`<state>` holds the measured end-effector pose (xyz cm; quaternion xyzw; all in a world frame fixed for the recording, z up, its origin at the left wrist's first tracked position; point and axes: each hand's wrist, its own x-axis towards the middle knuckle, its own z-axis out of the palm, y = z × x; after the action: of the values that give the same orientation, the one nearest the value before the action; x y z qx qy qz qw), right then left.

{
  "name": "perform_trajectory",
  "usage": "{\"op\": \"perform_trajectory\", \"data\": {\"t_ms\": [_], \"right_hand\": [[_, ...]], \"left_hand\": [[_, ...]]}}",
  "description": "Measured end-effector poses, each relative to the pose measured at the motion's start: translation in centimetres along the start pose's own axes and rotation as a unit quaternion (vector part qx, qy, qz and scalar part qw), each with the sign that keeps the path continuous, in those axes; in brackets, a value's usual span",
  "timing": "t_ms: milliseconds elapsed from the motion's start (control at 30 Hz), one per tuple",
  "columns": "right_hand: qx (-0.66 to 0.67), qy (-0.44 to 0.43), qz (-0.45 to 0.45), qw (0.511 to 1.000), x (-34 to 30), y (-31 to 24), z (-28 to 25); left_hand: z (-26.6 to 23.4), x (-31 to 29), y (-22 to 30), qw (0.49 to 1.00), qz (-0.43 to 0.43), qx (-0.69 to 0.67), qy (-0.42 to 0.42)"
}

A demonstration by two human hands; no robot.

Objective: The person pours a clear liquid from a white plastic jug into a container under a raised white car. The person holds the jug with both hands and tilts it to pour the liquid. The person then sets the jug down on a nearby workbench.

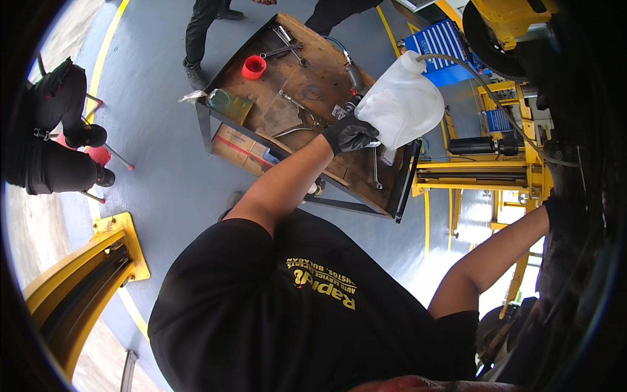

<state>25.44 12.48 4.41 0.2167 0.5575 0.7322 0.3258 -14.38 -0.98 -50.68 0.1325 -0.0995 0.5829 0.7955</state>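
Note:
My left hand (353, 135), in a black glove, is closed on the lower end of a translucent white plastic bottle (408, 101) above the right side of a workbench cart. A thin hose (486, 81) leaves the bottle's neck and curves right toward a dark vehicle underside (575, 137). My right hand (563, 212), also in a black glove, reaches up to those dark parts. Its fingers are lost in shadow there, so whatever they touch is hidden. Beneath the bottle, a combination wrench (377, 171) lies on the cart.
The wood-topped cart (261, 117) carries several wrenches (284, 46), a red ring-shaped cup (253, 67) and an air tool (354, 77). A cardboard box (238, 149) sits below. Yellow lift posts (85, 281) stand left and right. Other people's legs (202, 29) show beyond the cart and at left.

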Motion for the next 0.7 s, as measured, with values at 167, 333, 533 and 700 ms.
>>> {"op": "perform_trajectory", "data": {"t_ms": [167,333,533,700], "right_hand": [[0.245,0.069,0.474,0.843,-2.8,-1.4,-2.4],[0.459,0.456,0.661,0.380,-2.4,-1.0,-9.2],[0.587,0.490,0.618,0.185,-1.8,0.1,-14.1],[0.606,0.552,0.561,0.115,-1.5,-0.2,-14.8]], "left_hand": [[1.5,1.6,0.1,1.000,-0.016,0.007,-0.002],[0.4,1.4,1.2,1.000,-0.018,0.000,0.011],[-0.9,1.5,0.6,0.999,-0.025,0.002,0.024],[0.0,1.8,-0.1,1.000,-0.018,0.001,0.020]]}}
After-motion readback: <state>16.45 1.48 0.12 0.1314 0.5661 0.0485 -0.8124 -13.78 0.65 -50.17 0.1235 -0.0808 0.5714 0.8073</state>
